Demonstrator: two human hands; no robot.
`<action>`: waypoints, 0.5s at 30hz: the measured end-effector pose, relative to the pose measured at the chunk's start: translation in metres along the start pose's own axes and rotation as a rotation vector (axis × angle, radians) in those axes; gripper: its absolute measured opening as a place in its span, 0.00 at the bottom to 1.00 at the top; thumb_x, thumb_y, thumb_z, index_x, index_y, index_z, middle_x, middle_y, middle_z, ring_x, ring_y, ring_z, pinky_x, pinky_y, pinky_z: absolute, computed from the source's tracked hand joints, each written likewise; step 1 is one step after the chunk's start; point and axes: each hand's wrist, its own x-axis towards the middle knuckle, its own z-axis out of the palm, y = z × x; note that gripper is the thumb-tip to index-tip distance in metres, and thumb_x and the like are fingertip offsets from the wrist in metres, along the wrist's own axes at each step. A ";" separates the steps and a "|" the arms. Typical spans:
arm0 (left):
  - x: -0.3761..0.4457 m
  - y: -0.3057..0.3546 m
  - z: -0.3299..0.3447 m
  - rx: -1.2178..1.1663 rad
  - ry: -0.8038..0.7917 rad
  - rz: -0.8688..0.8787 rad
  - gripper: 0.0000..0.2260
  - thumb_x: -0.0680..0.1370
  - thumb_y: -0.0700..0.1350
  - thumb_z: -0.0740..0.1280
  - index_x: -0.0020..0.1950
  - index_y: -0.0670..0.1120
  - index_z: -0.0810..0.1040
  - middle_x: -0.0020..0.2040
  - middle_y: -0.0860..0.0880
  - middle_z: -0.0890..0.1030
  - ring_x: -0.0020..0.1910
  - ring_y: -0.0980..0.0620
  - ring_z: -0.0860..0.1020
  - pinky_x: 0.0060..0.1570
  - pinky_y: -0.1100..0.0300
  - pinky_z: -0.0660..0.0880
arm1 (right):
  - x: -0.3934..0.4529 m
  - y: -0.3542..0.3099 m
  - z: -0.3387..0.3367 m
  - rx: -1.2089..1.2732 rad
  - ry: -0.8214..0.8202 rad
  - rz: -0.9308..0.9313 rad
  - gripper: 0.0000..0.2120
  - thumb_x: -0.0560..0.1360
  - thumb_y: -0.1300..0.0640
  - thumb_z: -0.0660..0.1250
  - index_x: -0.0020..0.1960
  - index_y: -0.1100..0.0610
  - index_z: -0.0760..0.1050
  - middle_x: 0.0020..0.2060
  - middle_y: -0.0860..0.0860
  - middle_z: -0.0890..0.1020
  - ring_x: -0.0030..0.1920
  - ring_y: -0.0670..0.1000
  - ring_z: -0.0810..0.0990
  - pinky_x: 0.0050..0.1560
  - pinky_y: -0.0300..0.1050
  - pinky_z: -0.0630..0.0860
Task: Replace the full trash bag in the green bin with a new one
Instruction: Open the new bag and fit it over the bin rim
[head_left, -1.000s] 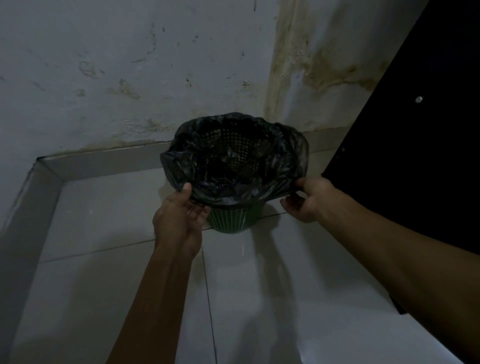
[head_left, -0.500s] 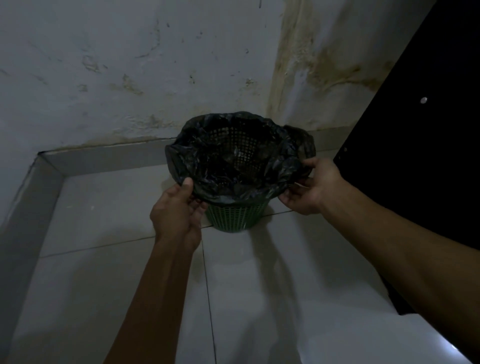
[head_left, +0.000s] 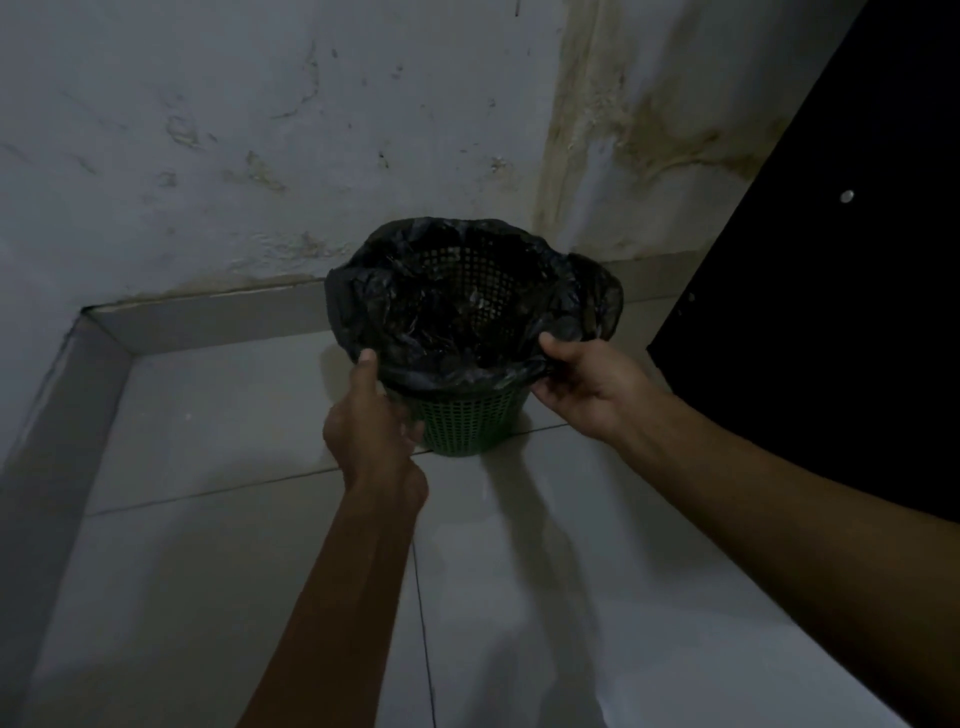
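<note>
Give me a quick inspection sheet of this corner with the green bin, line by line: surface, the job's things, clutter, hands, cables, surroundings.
Surface: pale tiled floor with grout lines, dimly lit.
Job's things: green bin, a perforated basket standing upright on the floor; black trash bag lines it, its edge folded out over the rim, and the mesh wall shows through at the far inside.
Clutter: nothing seen.
Hands: left hand pinches the bag's edge at the near left rim; right hand grips the bag's edge at the right rim.
Cables: nothing seen.
Surroundings: stained, scuffed wall meeting in a corner behind the bin; tiled skirting; dark panel on the right.
</note>
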 end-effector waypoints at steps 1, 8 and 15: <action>-0.005 -0.005 0.002 0.008 0.008 -0.024 0.13 0.75 0.54 0.69 0.39 0.47 0.73 0.37 0.47 0.73 0.36 0.51 0.74 0.35 0.57 0.73 | 0.002 0.005 0.001 -0.002 0.006 -0.004 0.12 0.75 0.66 0.68 0.58 0.61 0.76 0.47 0.56 0.82 0.42 0.52 0.81 0.31 0.44 0.79; -0.006 -0.014 0.007 0.013 -0.101 -0.067 0.08 0.77 0.44 0.68 0.50 0.40 0.77 0.46 0.42 0.79 0.41 0.47 0.78 0.37 0.56 0.77 | -0.003 0.024 0.007 0.032 -0.056 0.002 0.11 0.74 0.65 0.69 0.56 0.60 0.76 0.43 0.54 0.82 0.38 0.50 0.82 0.29 0.40 0.80; 0.015 0.007 0.001 -0.030 -0.157 -0.184 0.03 0.79 0.40 0.65 0.45 0.42 0.75 0.41 0.46 0.78 0.39 0.50 0.78 0.34 0.59 0.75 | -0.011 0.018 -0.003 0.094 -0.069 0.049 0.08 0.74 0.54 0.65 0.49 0.59 0.73 0.50 0.60 0.78 0.49 0.60 0.81 0.43 0.53 0.79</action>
